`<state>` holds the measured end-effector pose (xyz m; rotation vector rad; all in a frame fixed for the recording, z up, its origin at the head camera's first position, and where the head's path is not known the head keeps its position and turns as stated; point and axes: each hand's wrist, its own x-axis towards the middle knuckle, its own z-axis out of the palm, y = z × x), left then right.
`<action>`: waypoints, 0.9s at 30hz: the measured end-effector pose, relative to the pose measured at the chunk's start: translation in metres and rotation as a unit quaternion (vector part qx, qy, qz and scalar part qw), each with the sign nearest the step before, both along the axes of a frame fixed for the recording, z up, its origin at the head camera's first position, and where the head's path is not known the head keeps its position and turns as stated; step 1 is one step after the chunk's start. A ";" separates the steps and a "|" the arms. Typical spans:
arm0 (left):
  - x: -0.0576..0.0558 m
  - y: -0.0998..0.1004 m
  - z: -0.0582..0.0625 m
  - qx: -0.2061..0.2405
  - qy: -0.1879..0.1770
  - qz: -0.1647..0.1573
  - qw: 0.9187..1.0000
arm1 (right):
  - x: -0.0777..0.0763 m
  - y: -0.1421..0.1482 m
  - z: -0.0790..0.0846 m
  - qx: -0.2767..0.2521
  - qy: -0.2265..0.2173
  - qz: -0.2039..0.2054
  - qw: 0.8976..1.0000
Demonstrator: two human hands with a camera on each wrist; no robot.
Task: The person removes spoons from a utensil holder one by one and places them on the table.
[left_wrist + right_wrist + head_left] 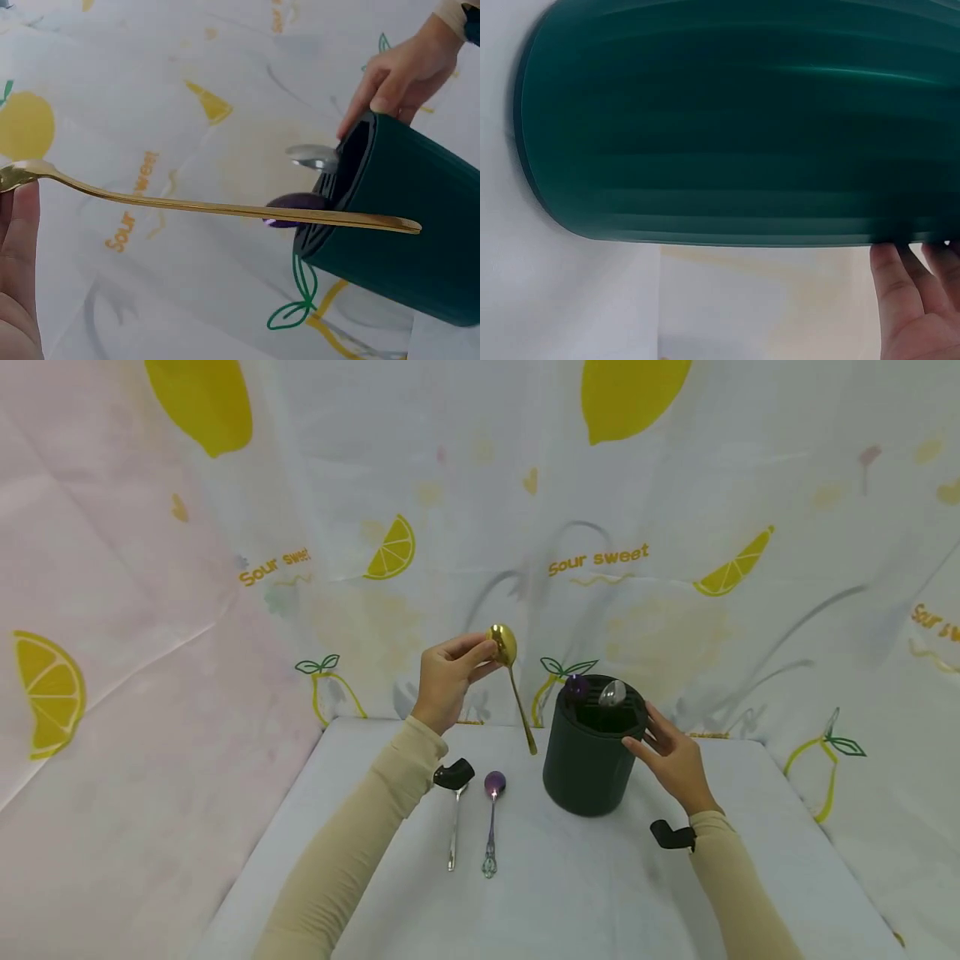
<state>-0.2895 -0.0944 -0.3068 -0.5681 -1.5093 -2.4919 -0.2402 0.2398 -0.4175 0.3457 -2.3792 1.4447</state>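
Gold spoon pinched by bowl in left hand, handle down — dark green holder steadied by right hand, fingers flat. Next: handle tip lined up over slot — probably.

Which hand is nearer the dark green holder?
Right. The right hand rests its fingers on the dark green holder at the rim; the left hand is apart to its left, pinching the gold spoon.

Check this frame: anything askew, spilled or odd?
Nothing spilled or damaged. One oddity: the left hand pinches the gold spoon by its bowl, handle hanging down. The dark green holder stands upright, right hand against it.
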 end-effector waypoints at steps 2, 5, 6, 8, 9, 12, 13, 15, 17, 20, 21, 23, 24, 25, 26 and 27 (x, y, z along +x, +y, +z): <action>-0.002 -0.005 -0.003 -0.007 -0.004 0.004 1.000 | 0.000 0.000 0.000 0.001 0.000 0.001 1.000; -0.007 -0.013 -0.010 -0.027 -0.010 0.009 1.000 | 0.000 0.001 -0.001 0.004 -0.002 -0.002 1.000; -0.009 -0.015 -0.012 -0.035 -0.013 0.010 0.999 | 0.000 0.001 -0.001 0.006 -0.003 -0.003 1.000; -0.011 -0.021 -0.018 -0.051 -0.024 0.012 0.998 | 0.000 0.001 -0.001 0.008 -0.006 -0.004 1.000; -0.012 -0.024 -0.021 -0.059 -0.032 0.014 0.998 | 0.000 0.001 -0.002 0.008 -0.007 -0.003 1.000; -0.014 -0.033 -0.031 -0.076 -0.052 0.018 0.996 | 0.000 0.001 -0.002 0.008 -0.008 0.000 1.000; -0.015 -0.036 -0.035 -0.080 -0.058 0.020 0.995 | 0.000 0.001 -0.002 0.006 -0.007 0.000 1.000; -0.016 -0.042 -0.040 -0.083 -0.065 0.024 0.994 | 0.000 0.001 -0.002 0.004 -0.006 0.002 1.000; -0.018 -0.047 -0.045 -0.083 -0.070 0.026 0.994 | 0.000 0.002 -0.001 0.002 -0.003 0.002 1.000; -0.020 -0.055 -0.052 -0.080 -0.077 0.030 0.993 | -0.001 0.002 -0.001 0.002 -0.003 0.001 1.000; -0.022 -0.057 -0.054 -0.079 -0.080 0.032 0.993 | -0.001 0.002 0.000 0.003 -0.003 0.001 1.000; -0.023 -0.063 -0.058 -0.081 -0.087 0.035 0.992 | -0.001 0.001 0.000 0.007 -0.004 -0.001 1.000; -0.024 -0.065 -0.060 -0.081 -0.095 0.036 0.992 | -0.001 0.001 0.000 0.008 -0.005 -0.002 1.000; -0.024 -0.068 -0.062 -0.081 -0.103 0.039 0.991 | -0.002 0.001 0.000 0.010 -0.004 -0.003 1.000; -0.024 -0.071 -0.064 -0.082 -0.112 0.042 0.989 | -0.002 0.001 -0.001 0.009 -0.004 -0.003 1.000; -0.025 -0.075 -0.066 -0.083 -0.122 0.044 0.988 | -0.002 0.000 -0.001 0.009 -0.003 -0.003 1.000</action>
